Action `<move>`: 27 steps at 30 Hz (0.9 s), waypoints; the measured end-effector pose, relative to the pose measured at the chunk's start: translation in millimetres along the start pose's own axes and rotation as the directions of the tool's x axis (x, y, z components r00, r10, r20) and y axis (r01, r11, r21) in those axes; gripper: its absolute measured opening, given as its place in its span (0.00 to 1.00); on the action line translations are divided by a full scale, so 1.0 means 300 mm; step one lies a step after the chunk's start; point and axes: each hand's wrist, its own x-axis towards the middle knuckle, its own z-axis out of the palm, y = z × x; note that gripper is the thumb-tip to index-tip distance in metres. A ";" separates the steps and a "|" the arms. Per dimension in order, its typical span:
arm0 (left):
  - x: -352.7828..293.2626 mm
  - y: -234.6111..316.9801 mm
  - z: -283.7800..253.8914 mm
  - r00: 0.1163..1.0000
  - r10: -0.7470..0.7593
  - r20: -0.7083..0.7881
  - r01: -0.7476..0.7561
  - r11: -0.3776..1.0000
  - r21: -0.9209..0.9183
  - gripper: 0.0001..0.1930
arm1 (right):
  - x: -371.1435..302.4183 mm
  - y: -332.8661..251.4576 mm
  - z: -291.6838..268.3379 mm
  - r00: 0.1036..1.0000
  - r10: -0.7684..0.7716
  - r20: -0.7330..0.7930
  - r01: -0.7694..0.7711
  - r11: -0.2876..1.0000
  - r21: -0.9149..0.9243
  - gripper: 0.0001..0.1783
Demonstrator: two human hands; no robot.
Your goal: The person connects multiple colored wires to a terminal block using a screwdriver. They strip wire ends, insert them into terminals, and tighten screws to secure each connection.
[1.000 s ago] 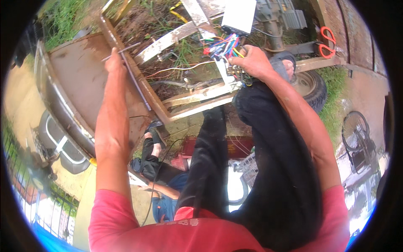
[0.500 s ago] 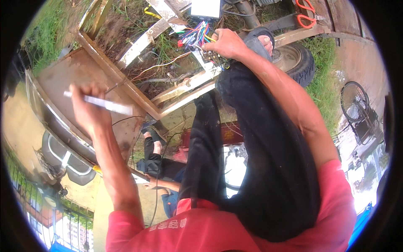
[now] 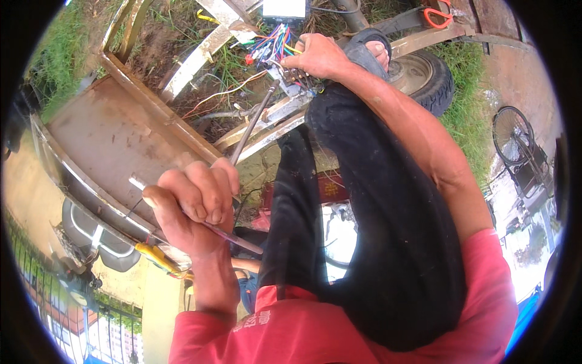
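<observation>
My left hand (image 3: pixel 197 197) is closed around the crossbar of a T-handle wrench (image 3: pixel 252 123), whose ends stick out on both sides of the fist. Its long dark shaft runs up to the right, and the tip lies at a metal bracket (image 3: pixel 292 89) on the frame; whether it touches a fastener I cannot tell. Beside the tip, my right hand (image 3: pixel 318 57) has its thumb and fingers bent together at a bundle of coloured wires (image 3: pixel 276 43). The fingertips are partly hidden among the wires. A dark box with a white label (image 3: pixel 284 8) sits just beyond the bundle.
A rusty metal frame (image 3: pixel 176 127) and a brown panel (image 3: pixel 112 124) stand at the left. Orange-handled scissors (image 3: pixel 438 17) lie at the far right near a tyre (image 3: pixel 438 85). A yellow tool (image 3: pixel 151 255) lies at lower left. Another person's arm shows beyond my leg.
My left hand has moved right and nearer with the T-handle wrench, turning it so the shaft now points to the bracket. My right hand stays at the wires.
</observation>
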 end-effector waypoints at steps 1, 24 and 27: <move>0.008 -0.003 0.003 1.000 0.002 0.018 -0.002 1.000 -0.007 0.31 | -0.003 -0.004 -0.003 1.000 0.003 0.001 -0.003 1.000 -0.001 0.29; 0.144 0.000 -0.077 0.961 -0.124 -0.249 0.010 0.910 -0.414 0.29 | -0.007 -0.017 -0.033 0.994 0.047 0.094 -0.044 0.998 -0.041 0.34; 0.147 0.003 -0.090 0.945 -0.143 -0.294 0.001 0.901 -0.433 0.28 | -0.008 -0.023 -0.031 0.994 0.055 0.094 -0.052 0.998 -0.038 0.34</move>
